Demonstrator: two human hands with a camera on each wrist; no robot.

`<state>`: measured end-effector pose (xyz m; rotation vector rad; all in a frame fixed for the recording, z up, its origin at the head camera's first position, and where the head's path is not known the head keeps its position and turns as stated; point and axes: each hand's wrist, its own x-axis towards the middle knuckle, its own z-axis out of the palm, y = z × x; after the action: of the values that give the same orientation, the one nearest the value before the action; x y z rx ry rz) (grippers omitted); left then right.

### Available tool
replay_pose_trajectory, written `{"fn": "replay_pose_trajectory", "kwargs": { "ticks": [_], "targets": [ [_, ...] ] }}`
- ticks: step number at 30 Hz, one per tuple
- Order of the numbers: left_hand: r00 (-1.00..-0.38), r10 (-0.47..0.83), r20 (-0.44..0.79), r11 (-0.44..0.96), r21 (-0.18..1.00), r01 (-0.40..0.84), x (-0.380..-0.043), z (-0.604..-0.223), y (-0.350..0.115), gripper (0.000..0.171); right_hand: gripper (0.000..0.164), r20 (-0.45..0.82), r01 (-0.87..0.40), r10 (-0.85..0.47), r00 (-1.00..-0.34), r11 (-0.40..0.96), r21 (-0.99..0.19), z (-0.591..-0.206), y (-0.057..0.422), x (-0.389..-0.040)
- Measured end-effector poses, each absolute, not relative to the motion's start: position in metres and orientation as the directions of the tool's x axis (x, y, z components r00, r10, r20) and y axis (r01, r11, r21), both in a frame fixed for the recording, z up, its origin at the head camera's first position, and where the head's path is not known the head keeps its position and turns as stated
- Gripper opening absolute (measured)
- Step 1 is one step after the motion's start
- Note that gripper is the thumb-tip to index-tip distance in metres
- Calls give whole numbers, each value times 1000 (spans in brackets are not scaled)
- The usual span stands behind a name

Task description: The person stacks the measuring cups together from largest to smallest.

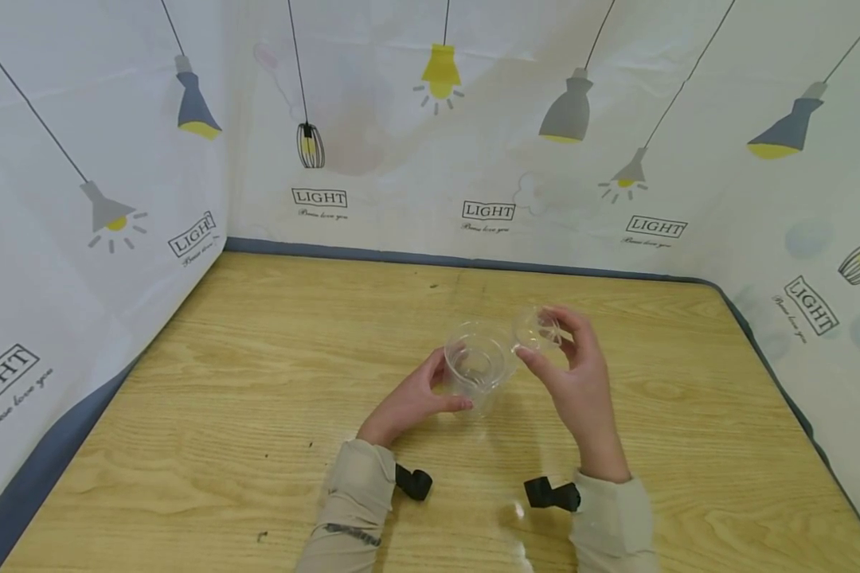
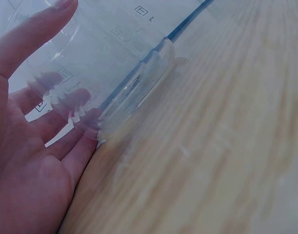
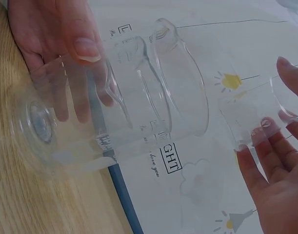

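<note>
My left hand (image 1: 417, 398) holds a clear plastic cup stack (image 1: 477, 380) upright near the middle of the table, thumb on the near side and fingers on the far side. Several rims show one above another in the right wrist view, so cups (image 3: 139, 97) appear nested. To its right, my right hand (image 1: 582, 382) grips a separate clear cup (image 1: 535, 328) between thumb and fingers, tilted and raised off the table. This cup stands apart from the stack in the right wrist view. Being see-through, the cups' exact edges are hard to make out.
The wood-grain table (image 1: 208, 446) is bordered at the back and sides by a white curtain (image 1: 394, 159) printed with lamps. Black wrist mounts (image 1: 413, 482) stick out from both sleeves. Small dark specks lie on the tabletop.
</note>
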<state>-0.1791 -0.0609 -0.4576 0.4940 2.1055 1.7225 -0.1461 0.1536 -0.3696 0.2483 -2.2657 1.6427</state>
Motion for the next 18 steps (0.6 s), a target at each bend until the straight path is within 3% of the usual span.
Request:
{"fn": "replay_pose_trajectory", "kwargs": {
  "ticks": [18],
  "targets": [
    [-859,511,-44,150,988,39,-180,-457,-61,81,56,342,-341,-16,-939,155,-927,-383,145,-154]
  ]
}}
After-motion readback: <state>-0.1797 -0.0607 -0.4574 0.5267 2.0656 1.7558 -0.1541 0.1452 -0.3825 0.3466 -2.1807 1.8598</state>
